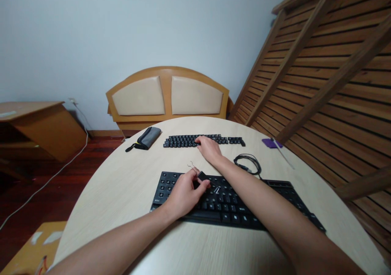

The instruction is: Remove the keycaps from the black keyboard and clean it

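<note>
From the head camera, a round desk (128, 193) of pale wood grain fills the lower frame, standing on a dark red-brown plank floor (36, 177) in a room with a plain pale blue-white wall (122, 30). At twelve o'clock beyond the desk leans a wooden headboard (167, 93) with two cream padded panels; at two o'clock a slatted wooden bed frame (320, 71) tilts against the wall, and at nine o'clock stands a low wooden cabinet (39, 124), with a white cable (45, 181) trailing over the floor. On the desk's near centre lies a black keyboard (238, 205); its key legends are too small to read, and no brand shows. The left hand (183, 195) rests on the keyboard's left part, its fingers (200, 185) pinched together on a small black keycap puller (200, 173) with wire loops pointing towards eleven o'clock. The right hand (209, 148) reaches to twelve o'clock, onto a row of loose black keycaps (183, 140) laid out near the far edge; its fingers are curled down over the caps, and whether they grip one I cannot tell. A grey pouch (148, 137) lies at eleven o'clock, a coiled black cable (249, 163) at one o'clock, and a purple object (270, 143) at two o'clock.
</note>
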### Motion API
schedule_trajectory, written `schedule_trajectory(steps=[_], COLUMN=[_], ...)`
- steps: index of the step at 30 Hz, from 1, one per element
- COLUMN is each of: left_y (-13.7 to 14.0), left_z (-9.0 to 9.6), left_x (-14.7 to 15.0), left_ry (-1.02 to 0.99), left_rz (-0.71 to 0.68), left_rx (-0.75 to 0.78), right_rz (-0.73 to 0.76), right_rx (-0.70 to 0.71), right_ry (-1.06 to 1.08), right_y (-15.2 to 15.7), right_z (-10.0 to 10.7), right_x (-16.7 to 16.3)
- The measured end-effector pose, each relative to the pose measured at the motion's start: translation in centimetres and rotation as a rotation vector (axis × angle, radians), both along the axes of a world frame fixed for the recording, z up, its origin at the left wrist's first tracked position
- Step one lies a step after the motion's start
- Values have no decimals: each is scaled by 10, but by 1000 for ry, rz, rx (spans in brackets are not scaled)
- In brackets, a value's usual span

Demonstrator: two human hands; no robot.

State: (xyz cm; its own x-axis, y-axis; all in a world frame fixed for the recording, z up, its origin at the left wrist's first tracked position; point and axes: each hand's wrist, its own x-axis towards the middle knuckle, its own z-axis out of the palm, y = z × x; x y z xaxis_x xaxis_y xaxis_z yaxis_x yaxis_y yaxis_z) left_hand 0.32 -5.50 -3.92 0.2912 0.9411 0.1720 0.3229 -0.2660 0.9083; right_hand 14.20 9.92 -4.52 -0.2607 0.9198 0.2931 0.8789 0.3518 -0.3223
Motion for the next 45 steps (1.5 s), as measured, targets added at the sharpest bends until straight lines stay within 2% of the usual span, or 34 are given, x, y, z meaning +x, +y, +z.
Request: schedule_trajectory(steps=[6, 11, 15, 19, 21, 23, 25, 32, 38, 45], left_y=[0, 0, 0, 1, 1, 1, 0, -5, -4, 2], left_z=[0, -1, -1, -2, -1, 0, 3, 15, 15, 23], left_x=[0, -2, -3, -2, -2, -2, -3, -9, -13, -22], left_ry=[-2, 8, 28, 48, 48, 51, 70, 134, 149, 226], left_rz=[3, -9, -24, -19, -22, -27, -30, -60, -134, -266], left_rx=[-12, 12, 56, 69, 75, 84, 94, 124, 126, 84], right_rz=[-2, 22, 125, 360, 431, 436, 440, 496, 450, 459], right_rx=[-15, -34, -94, -247, -390, -507, -546, -470, -333, -246], right_ry=[14, 28, 35, 48, 7, -34, -52, 15, 57, 36], right_y=[-1, -14, -53, -110, -134, -150, -158, -156, -164, -168], right_z=[2, 19, 39, 53, 54, 52, 47, 34, 16, 16], right_x=[-2, 6, 37, 85, 105, 115, 116, 89, 76, 75])
